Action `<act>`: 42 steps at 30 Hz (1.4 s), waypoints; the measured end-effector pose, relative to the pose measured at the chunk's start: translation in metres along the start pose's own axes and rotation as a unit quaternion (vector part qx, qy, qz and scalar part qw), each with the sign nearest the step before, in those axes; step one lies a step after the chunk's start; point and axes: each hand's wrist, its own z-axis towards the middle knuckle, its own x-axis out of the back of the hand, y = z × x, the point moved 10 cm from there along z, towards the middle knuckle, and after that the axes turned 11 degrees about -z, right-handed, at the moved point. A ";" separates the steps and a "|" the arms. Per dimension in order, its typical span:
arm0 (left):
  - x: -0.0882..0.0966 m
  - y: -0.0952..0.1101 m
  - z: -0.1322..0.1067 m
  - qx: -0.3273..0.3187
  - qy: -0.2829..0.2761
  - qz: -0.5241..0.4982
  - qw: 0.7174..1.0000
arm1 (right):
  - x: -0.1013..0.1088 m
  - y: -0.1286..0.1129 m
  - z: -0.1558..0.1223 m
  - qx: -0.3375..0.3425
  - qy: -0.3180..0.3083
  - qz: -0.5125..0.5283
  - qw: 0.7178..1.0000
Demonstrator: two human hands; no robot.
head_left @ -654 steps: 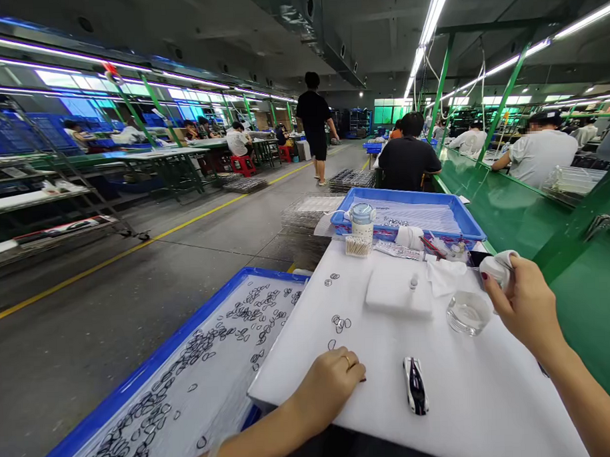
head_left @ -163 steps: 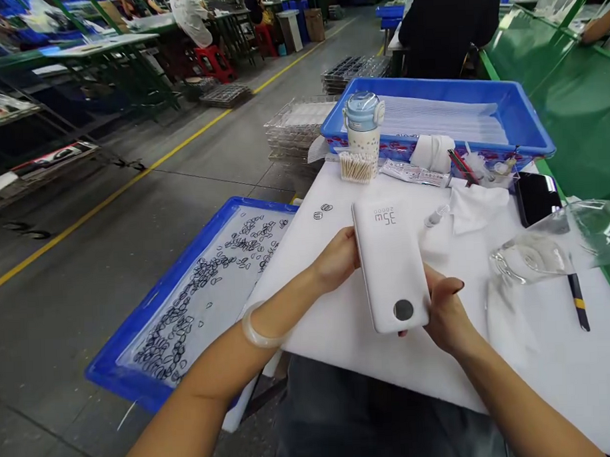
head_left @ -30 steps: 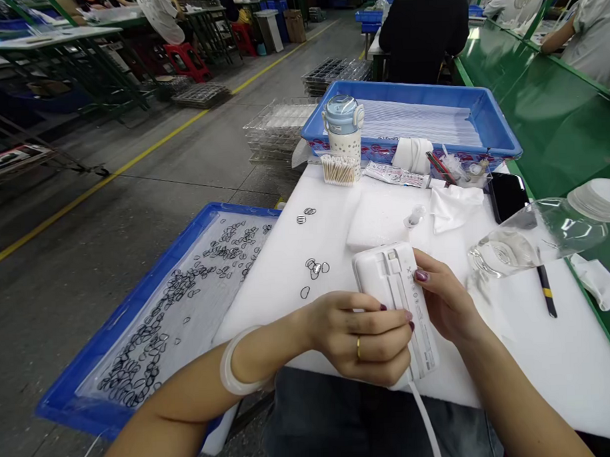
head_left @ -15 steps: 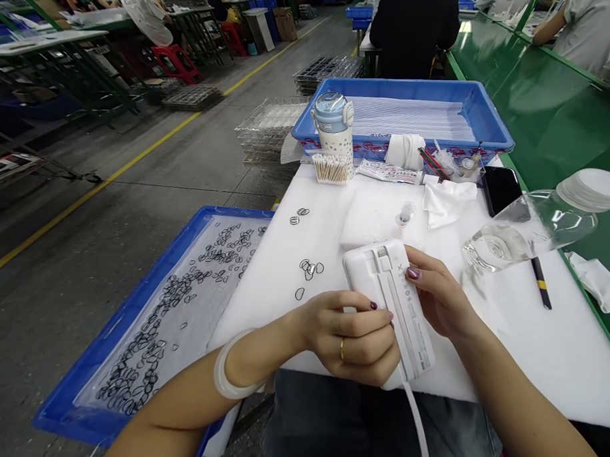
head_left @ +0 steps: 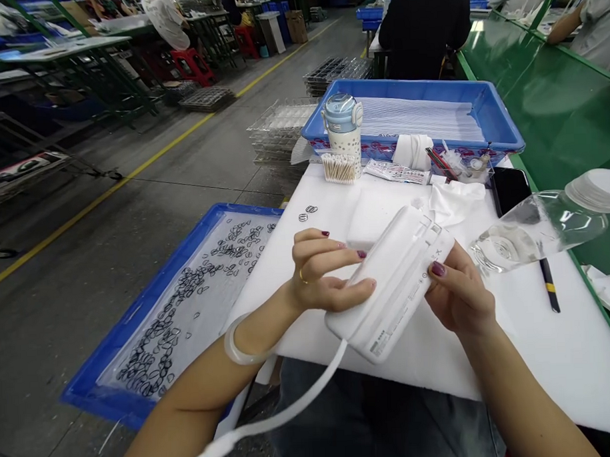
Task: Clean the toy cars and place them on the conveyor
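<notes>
A white power bank (head_left: 394, 289) with a built-in cable groove and printed grey text is held tilted above the white foam tabletop. My right hand (head_left: 460, 293) grips its upper right edge, the thumb pressed on the printed face and the other fingers partly hidden behind. At the opposite side, my left hand (head_left: 326, 271) has its fingers stretched and apart; one digit lies against the power bank's face near the left edge. From the lower end of the power bank, a white cable (head_left: 296, 415) hangs in a curve toward the lower left, its tip loose.
Black rings lie in a blue tray (head_left: 102, 352) at left, with a few small rings (head_left: 309, 210) on the foam. Behind stand cotton swabs (head_left: 339, 168), a cup (head_left: 342, 134) and a blue bin (head_left: 501, 118). A clear bottle (head_left: 540, 227), phone (head_left: 510, 189) and tweezers (head_left: 548, 283) lie right.
The power bank has turned so its top leans right. My left hand has moved up and left, its curled fingers now spread. The cable has swung out to the lower left.
</notes>
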 end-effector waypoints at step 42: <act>-0.025 -0.078 -0.096 0.647 0.252 -0.380 0.610 | 0.020 0.013 0.009 0.000 0.051 -0.014 0.999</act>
